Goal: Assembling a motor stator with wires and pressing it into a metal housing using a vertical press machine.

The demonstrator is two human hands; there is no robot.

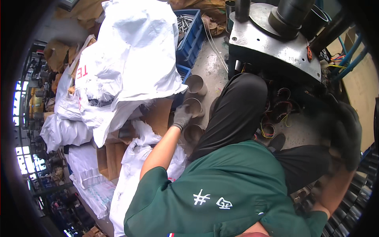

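Observation:
My left hand [182, 117], in a grey glove, is closed on the near-left rim of an open-topped metal cylinder [198, 108]. That cylinder is the middle one of three in a row on the floor beside my left leg. A similar cylinder [196, 85] stands beyond it, and another cylinder [193, 134] is nearer to me. Off to the right, my right hand [348, 136] wears a dark glove and is raised beside the machine. Motion smears its fingers, so what they hold, if anything, does not show.
Ahead to the right stands a press-like machine [252, 39] with thick posts and cables. White woven sacks [138, 51] and cardboard boxes [110, 158] are piled on the left. Blue crates [193, 49] hold metal parts. Coloured wires [282, 114] lie near my feet; metal tubes [347, 209] are stacked at lower right.

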